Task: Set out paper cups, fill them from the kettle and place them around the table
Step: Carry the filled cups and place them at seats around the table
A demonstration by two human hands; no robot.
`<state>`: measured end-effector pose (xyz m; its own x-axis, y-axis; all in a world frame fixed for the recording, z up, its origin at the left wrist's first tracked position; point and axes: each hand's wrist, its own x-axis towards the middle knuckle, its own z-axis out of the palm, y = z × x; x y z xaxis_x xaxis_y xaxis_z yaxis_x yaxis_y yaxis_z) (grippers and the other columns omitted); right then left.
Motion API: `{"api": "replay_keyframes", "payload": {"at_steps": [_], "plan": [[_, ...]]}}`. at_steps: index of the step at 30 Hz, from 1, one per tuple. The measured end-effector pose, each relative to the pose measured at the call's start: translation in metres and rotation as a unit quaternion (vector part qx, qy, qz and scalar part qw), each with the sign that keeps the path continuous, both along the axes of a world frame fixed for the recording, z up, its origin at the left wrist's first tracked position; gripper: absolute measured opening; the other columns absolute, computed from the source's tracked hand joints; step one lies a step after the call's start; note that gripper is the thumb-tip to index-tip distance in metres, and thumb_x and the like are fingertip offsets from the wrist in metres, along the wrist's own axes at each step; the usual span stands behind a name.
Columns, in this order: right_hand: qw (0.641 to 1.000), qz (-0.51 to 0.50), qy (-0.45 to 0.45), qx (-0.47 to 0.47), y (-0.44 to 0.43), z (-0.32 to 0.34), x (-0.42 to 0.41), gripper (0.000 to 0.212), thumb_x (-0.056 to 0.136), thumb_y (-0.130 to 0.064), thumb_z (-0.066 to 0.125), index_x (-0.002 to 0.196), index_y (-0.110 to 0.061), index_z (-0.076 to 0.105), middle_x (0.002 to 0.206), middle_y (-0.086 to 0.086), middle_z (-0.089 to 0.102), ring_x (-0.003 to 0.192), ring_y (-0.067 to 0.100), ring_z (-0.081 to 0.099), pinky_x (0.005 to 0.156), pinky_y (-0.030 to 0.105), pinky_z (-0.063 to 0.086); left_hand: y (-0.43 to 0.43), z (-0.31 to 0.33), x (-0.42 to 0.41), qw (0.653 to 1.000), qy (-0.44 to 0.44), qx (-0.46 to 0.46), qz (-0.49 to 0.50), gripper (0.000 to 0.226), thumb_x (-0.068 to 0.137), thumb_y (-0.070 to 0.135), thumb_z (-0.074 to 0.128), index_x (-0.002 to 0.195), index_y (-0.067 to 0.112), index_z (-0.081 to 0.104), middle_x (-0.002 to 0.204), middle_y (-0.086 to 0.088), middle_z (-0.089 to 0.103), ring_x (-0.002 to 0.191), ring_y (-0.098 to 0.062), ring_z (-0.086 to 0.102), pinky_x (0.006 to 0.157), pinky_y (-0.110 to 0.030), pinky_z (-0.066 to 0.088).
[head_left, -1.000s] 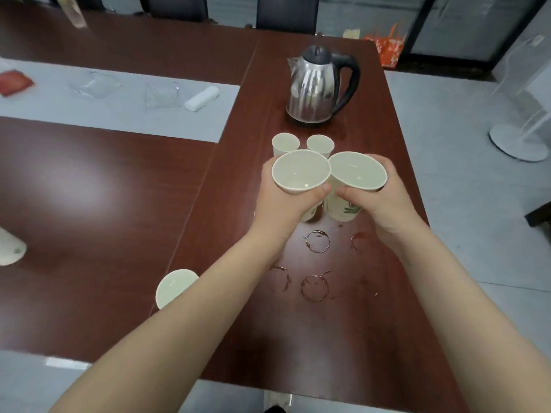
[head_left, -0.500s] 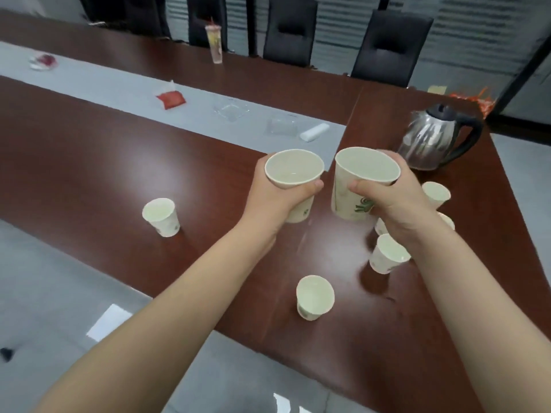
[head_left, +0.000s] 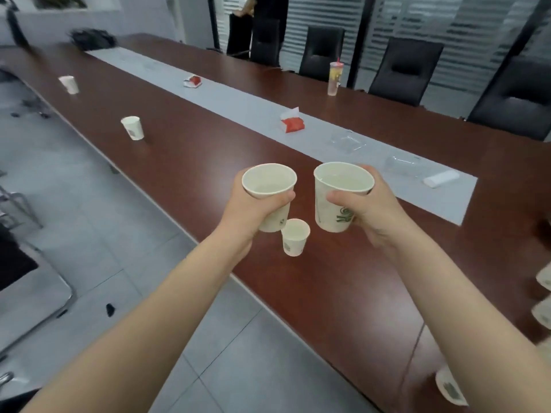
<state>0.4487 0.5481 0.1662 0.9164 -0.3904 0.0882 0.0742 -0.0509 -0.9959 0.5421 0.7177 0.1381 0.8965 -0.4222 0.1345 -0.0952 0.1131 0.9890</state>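
Note:
My left hand [head_left: 250, 208] grips a white paper cup [head_left: 269, 186] with water in it, held above the long brown table [head_left: 343, 278]. My right hand [head_left: 372, 210] holds a second filled paper cup [head_left: 340, 198] with a green print, level with the first. Below and between them a paper cup [head_left: 294, 237] stands on the table near its edge. Two more cups [head_left: 133, 128] [head_left: 69, 84] stand farther along the same edge. Several cups [head_left: 450, 386] show partly at the right border. The kettle is out of view.
A grey runner [head_left: 238, 102] lies down the table's middle with red tissue packs [head_left: 292, 122] [head_left: 193, 81], clear dishes [head_left: 347, 141] and a white roll [head_left: 441, 177]. A drink cup [head_left: 335, 79] stands on the far side. Black chairs [head_left: 404, 70] line the far side; a person [head_left: 262, 13] stands beyond. A chair [head_left: 29, 281] stands on the tiled floor at left.
The view has swung left along the table. Both hands carried their cups that way; the kettle has left the view and farther cups along the edge have come in.

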Motion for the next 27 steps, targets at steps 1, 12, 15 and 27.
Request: {"api": "replay_keyframes", "payload": {"at_steps": [1, 12, 15, 27], "plan": [[1.0, 0.023, 0.004, -0.003, 0.015, 0.0, 0.017, 0.036, 0.057, -0.015, 0.072, 0.089, -0.026, 0.059, 0.083, -0.011, 0.067, 0.081, 0.01, 0.064, 0.07, 0.03, 0.049, 0.017, -0.003, 0.01, 1.0, 0.002, 0.0, 0.021, 0.079, 0.049, 0.036, 0.082, 0.115, 0.0, 0.056, 0.093, -0.004, 0.064, 0.084, -0.016, 0.061, 0.072, -0.031, 0.049], [0.986, 0.159, 0.022, 0.036, 0.157, -0.012, 0.189, 0.065, 0.047, -0.026, 0.077, 0.106, -0.033, 0.052, 0.104, -0.008, 0.064, 0.096, 0.012, 0.063, 0.075, 0.034, 0.05, 0.164, -0.011, 0.106, 0.978, 0.058, -0.007, 0.198, 0.08, 0.048, 0.037, 0.083, 0.119, 0.017, 0.053, 0.109, -0.005, 0.066, 0.098, -0.019, 0.065, 0.068, -0.034, 0.053], [0.981, 0.191, 0.021, 0.027, 0.192, -0.012, 0.239, 0.06, 0.051, -0.02, 0.076, 0.105, -0.03, 0.052, 0.1, -0.008, 0.064, 0.092, 0.01, 0.063, 0.076, 0.032, 0.05, 0.2, -0.01, 0.144, 0.969, 0.062, -0.011, 0.238, 0.085, 0.046, 0.037, 0.083, 0.122, 0.016, 0.052, 0.108, -0.003, 0.065, 0.092, -0.015, 0.064, 0.061, -0.028, 0.052], [0.944, 0.329, 0.002, 0.0, 0.31, -0.005, 0.476, 0.058, 0.049, -0.023, 0.08, 0.102, -0.027, 0.056, 0.1, -0.004, 0.065, 0.093, 0.012, 0.063, 0.083, 0.035, 0.052, 0.324, 0.005, 0.338, 0.937, 0.074, -0.002, 0.342, 0.075, 0.047, 0.037, 0.082, 0.115, 0.028, 0.052, 0.106, 0.005, 0.065, 0.093, -0.012, 0.064, 0.067, -0.032, 0.052]]}}
